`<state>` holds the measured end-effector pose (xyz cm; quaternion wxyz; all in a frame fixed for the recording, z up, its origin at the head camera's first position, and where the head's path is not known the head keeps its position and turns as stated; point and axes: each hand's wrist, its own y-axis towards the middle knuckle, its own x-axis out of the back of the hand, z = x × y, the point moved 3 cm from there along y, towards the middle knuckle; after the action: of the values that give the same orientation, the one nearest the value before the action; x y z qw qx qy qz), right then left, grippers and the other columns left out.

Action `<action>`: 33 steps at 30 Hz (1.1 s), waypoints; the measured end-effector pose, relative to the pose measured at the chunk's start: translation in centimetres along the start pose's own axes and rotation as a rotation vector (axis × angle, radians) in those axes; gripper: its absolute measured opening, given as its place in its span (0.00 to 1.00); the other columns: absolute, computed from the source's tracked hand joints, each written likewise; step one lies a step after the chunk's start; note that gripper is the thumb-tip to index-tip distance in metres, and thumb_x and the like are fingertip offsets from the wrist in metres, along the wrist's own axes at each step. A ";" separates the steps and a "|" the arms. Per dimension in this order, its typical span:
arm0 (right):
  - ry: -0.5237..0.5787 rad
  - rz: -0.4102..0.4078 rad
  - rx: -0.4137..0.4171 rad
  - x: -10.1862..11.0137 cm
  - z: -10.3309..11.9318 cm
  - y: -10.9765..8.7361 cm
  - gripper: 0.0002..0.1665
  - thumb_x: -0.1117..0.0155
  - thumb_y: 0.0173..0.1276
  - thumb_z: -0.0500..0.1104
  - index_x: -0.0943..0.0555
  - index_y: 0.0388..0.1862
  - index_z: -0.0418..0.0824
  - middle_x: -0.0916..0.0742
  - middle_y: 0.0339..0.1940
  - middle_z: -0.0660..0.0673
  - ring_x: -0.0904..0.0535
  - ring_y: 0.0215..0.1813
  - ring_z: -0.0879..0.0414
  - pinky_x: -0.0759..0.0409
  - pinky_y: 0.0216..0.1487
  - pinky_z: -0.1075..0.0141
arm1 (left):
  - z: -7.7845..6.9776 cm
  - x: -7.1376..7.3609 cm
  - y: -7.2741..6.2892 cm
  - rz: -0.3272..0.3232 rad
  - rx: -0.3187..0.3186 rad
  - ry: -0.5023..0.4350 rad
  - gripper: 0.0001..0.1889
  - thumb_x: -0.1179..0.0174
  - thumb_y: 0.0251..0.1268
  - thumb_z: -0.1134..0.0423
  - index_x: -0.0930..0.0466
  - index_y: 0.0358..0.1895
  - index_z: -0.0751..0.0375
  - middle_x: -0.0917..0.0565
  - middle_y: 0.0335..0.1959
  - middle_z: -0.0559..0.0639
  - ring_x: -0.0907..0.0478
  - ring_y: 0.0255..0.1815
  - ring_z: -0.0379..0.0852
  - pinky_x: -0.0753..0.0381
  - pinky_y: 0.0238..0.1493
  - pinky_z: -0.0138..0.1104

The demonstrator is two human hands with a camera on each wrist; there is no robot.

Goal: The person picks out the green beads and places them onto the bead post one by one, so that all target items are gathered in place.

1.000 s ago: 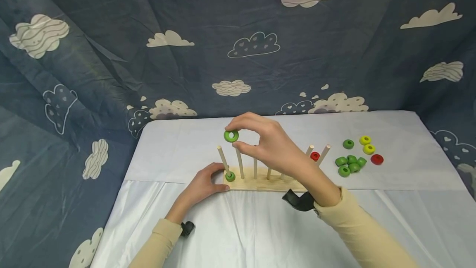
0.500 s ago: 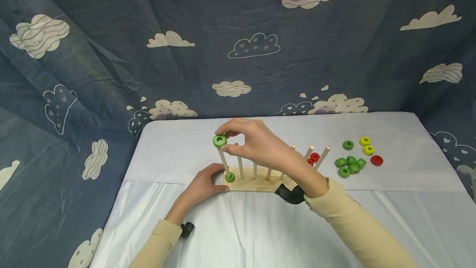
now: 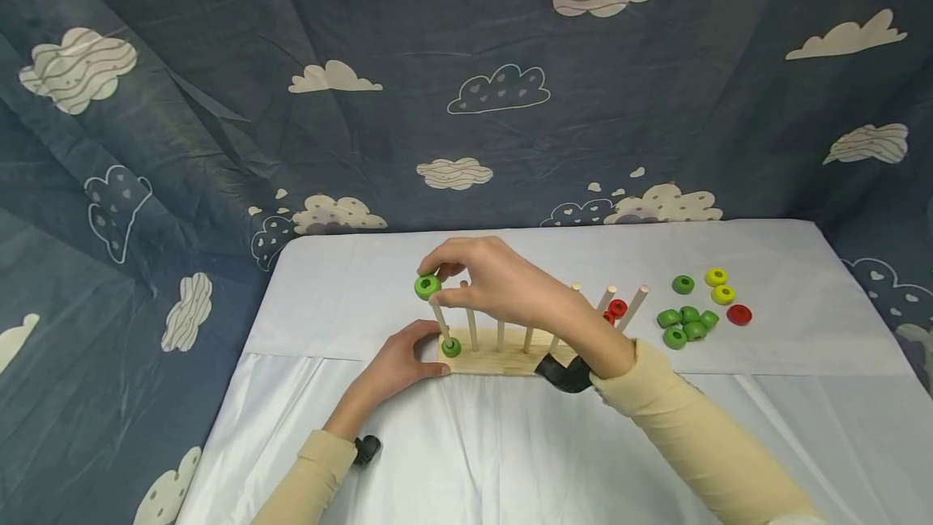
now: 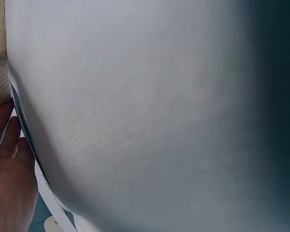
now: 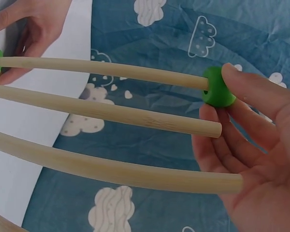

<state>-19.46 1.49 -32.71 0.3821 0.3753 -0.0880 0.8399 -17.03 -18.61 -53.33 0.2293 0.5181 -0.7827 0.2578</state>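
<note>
My right hand (image 3: pixel 503 278) pinches a green wooden bead (image 3: pixel 427 288) between thumb and fingers at the top of the leftmost peg (image 3: pixel 440 318). In the right wrist view, that peg's tip meets the hole of the held bead (image 5: pixel 217 88). Another green bead (image 3: pixel 451 347) sits at the foot of the same peg. The pegs stand in a row on a pale wooden base (image 3: pixel 503 359). My left hand (image 3: pixel 397 359) grips the base's left end, thumb on the near edge and fingers at the far side; the left wrist view shows fingers (image 4: pixel 7 128) against the wood.
Right of the base lie several green beads (image 3: pixel 688 314), two yellow beads (image 3: pixel 723 294) and a red bead (image 3: pixel 739 314). More red beads (image 3: pixel 617 308) show behind the right-hand pegs. A dark cloud-patterned cloth (image 3: pixel 408 136) hangs behind the white-covered table (image 3: pixel 350 290).
My right hand has carried the green bead left from above the second peg to the leftmost peg's tip, tipping it and lowering it slightly. The left hand has stayed still.
</note>
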 end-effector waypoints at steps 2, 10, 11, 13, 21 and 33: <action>-0.004 0.008 -0.003 -0.1 -0.1 0.1 0.18 0.23 0.69 0.39 0.13 0.57 0.43 0.09 0.50 0.52 0.13 0.53 0.58 0.13 0.59 0.61 | 0.0 0.0 0.0 0.002 0.005 -0.001 0.33 0.21 0.60 0.59 0.21 0.70 0.52 0.18 0.70 0.48 0.27 0.78 0.52 0.32 0.83 0.53; -0.007 0.071 -0.011 -0.4 -0.3 0.3 0.15 0.25 0.70 0.37 0.12 0.55 0.44 0.09 0.50 0.52 0.14 0.53 0.58 0.12 0.60 0.59 | 0.0 0.1 -0.1 0.001 -0.004 -0.009 0.32 0.21 0.60 0.58 0.20 0.69 0.51 0.18 0.69 0.47 0.27 0.78 0.51 0.31 0.83 0.53; -0.007 0.078 -0.012 -0.4 -0.3 0.3 0.15 0.25 0.70 0.36 0.12 0.55 0.44 0.09 0.50 0.52 0.14 0.53 0.58 0.12 0.61 0.58 | 0.0 0.1 -0.1 0.001 -0.006 -0.009 0.32 0.21 0.60 0.58 0.20 0.69 0.51 0.18 0.69 0.47 0.27 0.78 0.51 0.31 0.83 0.53; -0.005 0.087 -0.013 -0.5 -0.4 0.3 0.16 0.25 0.70 0.36 0.12 0.55 0.44 0.09 0.50 0.52 0.13 0.54 0.58 0.12 0.61 0.58 | 0.1 0.1 -0.1 0.002 -0.007 -0.008 0.33 0.21 0.60 0.58 0.20 0.69 0.51 0.18 0.68 0.47 0.27 0.78 0.51 0.31 0.83 0.53; 0.001 0.097 -0.019 -0.5 -0.5 0.3 0.17 0.26 0.70 0.35 0.13 0.57 0.43 0.09 0.52 0.52 0.13 0.56 0.58 0.13 0.63 0.59 | 0.1 0.0 0.0 -0.003 0.005 -0.009 0.32 0.21 0.60 0.58 0.20 0.69 0.50 0.18 0.69 0.47 0.27 0.78 0.51 0.31 0.83 0.53; 0.008 0.049 -0.014 0.6 -0.5 -0.5 0.21 0.28 0.73 0.36 0.15 0.63 0.43 0.11 0.60 0.50 0.15 0.62 0.54 0.15 0.66 0.57 | 0.2 -0.1 0.1 -0.007 0.010 -0.009 0.33 0.21 0.60 0.59 0.20 0.69 0.53 0.18 0.70 0.50 0.27 0.78 0.54 0.31 0.82 0.55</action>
<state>-19.64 2.41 -32.69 0.3646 0.3669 -0.1013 0.8498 -17.08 -18.65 -53.56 0.2243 0.5229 -0.7807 0.2586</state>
